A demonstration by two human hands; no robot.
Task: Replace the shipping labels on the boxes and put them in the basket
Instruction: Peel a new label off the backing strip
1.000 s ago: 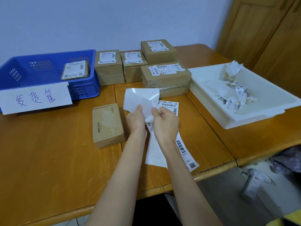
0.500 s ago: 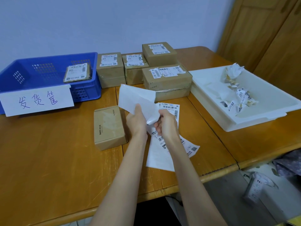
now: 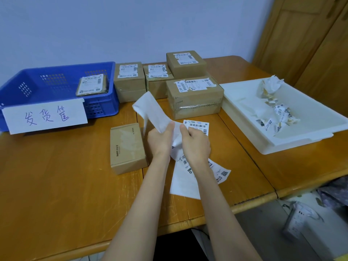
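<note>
A small brown box (image 3: 128, 147) with a bare, torn-off top lies on the table left of my hands. My left hand (image 3: 160, 140) pinches the white backing paper (image 3: 152, 112), which curls up and away toward the far left. My right hand (image 3: 195, 142) pinches the printed shipping label (image 3: 216, 170) being peeled from that backing; its barcoded end trails toward me. More label sheets (image 3: 197, 125) lie on the table under my hands. The blue basket (image 3: 56, 72) at the far left holds one labelled box (image 3: 93, 87).
Several labelled brown boxes (image 3: 194, 97) stand in a cluster at the back centre. A white tray (image 3: 301, 142) on the right holds crumpled old labels (image 3: 276, 113). A handwritten paper sign (image 3: 45, 117) hangs on the basket's front. The table edge runs near my forearms.
My hands have drawn slightly apart, peeling the label further. The backing paper has swung up and left, and the label's free end now lies lower right.
</note>
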